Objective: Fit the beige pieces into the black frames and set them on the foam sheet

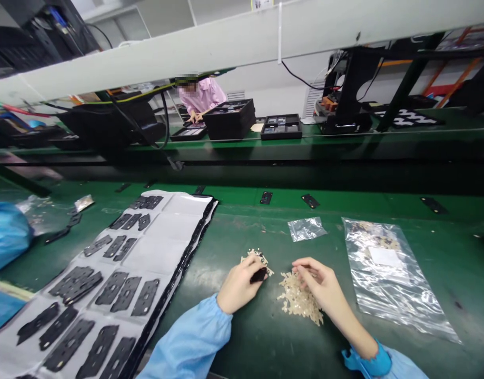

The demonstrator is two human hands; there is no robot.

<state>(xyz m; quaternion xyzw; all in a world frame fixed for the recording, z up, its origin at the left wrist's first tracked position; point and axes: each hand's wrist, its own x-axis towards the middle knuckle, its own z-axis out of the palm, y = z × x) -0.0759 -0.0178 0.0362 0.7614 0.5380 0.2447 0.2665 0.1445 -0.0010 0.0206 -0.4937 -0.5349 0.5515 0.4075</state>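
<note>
My left hand (238, 284) is closed around a small black plastic part (259, 275), which is partly hidden by the fingers. Just beyond it lies a small heap of tiny pale pieces (261, 257). On the right, my right hand (318, 284) hovers at the edge of a larger pile of flat beige pieces (299, 302). Its thumb and index finger are drawn together; whatever sits between the tips is too small to make out.
To the left, a white compartmented tray (155, 252) holds several black plates (115, 289). A small clear bag (307, 229) and a large clear bag (387, 273) lie on the green bench. Single black parts (266, 198) rest along the green strip behind. Across, a person in pink (204, 95) works.
</note>
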